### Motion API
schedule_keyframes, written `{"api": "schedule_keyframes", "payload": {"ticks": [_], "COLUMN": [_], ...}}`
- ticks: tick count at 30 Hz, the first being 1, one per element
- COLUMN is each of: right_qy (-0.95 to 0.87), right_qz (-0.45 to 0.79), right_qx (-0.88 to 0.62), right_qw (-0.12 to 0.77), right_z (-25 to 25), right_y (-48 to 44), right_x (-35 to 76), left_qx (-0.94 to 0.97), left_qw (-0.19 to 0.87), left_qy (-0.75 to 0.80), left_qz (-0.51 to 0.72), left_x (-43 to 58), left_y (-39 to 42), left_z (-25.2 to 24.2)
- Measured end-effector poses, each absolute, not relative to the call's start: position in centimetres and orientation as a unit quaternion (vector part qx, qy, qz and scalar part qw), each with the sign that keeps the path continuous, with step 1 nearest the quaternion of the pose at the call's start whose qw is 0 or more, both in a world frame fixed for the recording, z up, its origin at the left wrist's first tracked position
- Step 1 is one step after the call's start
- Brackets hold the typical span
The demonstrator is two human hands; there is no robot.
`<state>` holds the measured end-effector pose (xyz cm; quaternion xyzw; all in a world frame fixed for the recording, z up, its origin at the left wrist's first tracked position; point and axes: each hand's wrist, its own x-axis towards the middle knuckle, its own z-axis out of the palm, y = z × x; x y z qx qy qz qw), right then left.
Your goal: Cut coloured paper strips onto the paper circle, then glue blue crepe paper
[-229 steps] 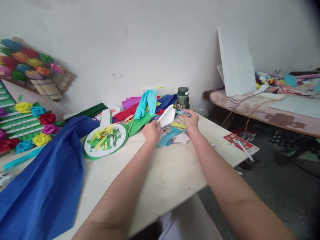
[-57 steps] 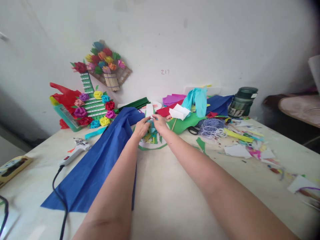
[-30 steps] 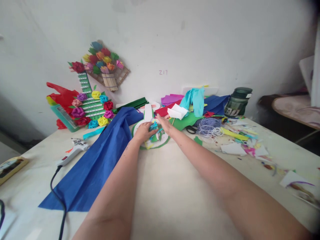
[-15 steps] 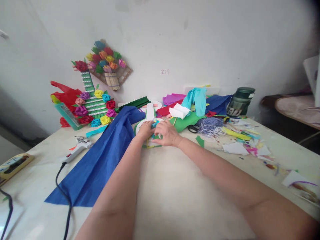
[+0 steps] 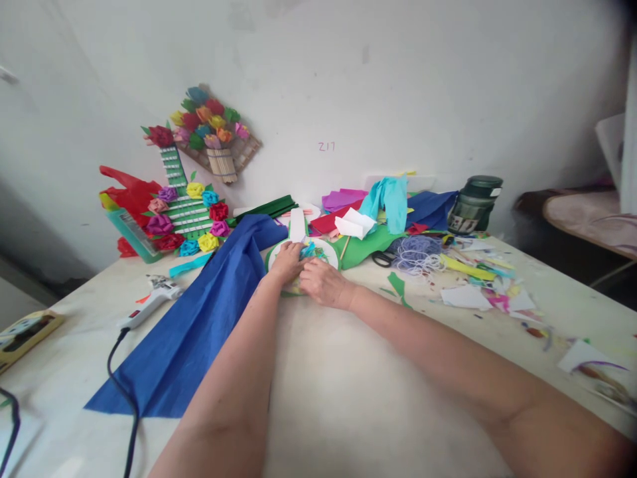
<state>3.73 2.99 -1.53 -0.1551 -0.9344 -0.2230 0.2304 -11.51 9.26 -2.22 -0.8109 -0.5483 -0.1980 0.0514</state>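
Note:
A round white paper fan with a green rim (image 5: 326, 247) lies on the table, its white handle (image 5: 297, 226) pointing away from me. Cut strips of green, yellow and turquoise paper (image 5: 312, 251) lie on its face. My left hand (image 5: 286, 261) rests on the fan's left half, fingers bent down onto the strips. My right hand (image 5: 322, 283) lies over the fan's near edge, fingers curled and pressed down beside the left hand. What the fingertips pinch, if anything, is hidden.
A long blue crepe sheet (image 5: 199, 318) lies left of my arms. A glue gun (image 5: 149, 302) with a black cord sits further left. Scissors (image 5: 382, 258), lilac string (image 5: 415, 253), paper scraps (image 5: 478, 289) and a dark jar (image 5: 472, 204) are on the right. Paper-flower crafts (image 5: 186, 212) lean on the wall.
My right hand has drawn back from the far side of the fan to its near edge and pressed down next to the left hand. The left hand stays on the fan.

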Motion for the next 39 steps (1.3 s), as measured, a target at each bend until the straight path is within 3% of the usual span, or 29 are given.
{"api": "schedule_keyframes", "payload": {"ticks": [5,11,17,24,32,39], "right_qy": [-0.901,-0.825,-0.821,-0.836,-0.792,-0.738], "right_qz": [-0.159,-0.065,0.011,0.072,0.034,0.011], "right_qx": [-0.247,-0.367,-0.487,-0.479,-0.509,-0.577], "right_qw": [0.318,0.424,0.298,0.257,0.335,0.351], "right_z": [-0.3,1.1,0.7,0.8,1.4,1.5], "right_y": [4.3,7.5,9.3,10.0,7.0,4.8], "right_x": [5.0,5.9,4.0,4.1,7.3,14.3], "left_qx": [-0.83,-0.799,-0.821,-0.851,-0.859,-0.834], "left_qw": [0.04,0.026,0.046,0.01,0.015,0.051], "left_qy": [-0.521,-0.528,-0.492,-0.486,-0.489,-0.532], "left_qz": [-0.196,-0.287,-0.284,-0.2,-0.151,-0.136], "left_x": [-11.9,-12.0,-11.9,-11.4,-11.5,-10.9], "left_y": [9.2,8.6,8.1,8.3,9.2,8.1], "left_z": [-2.0,-1.3,-0.7,-1.0,-1.5,-0.6]}}
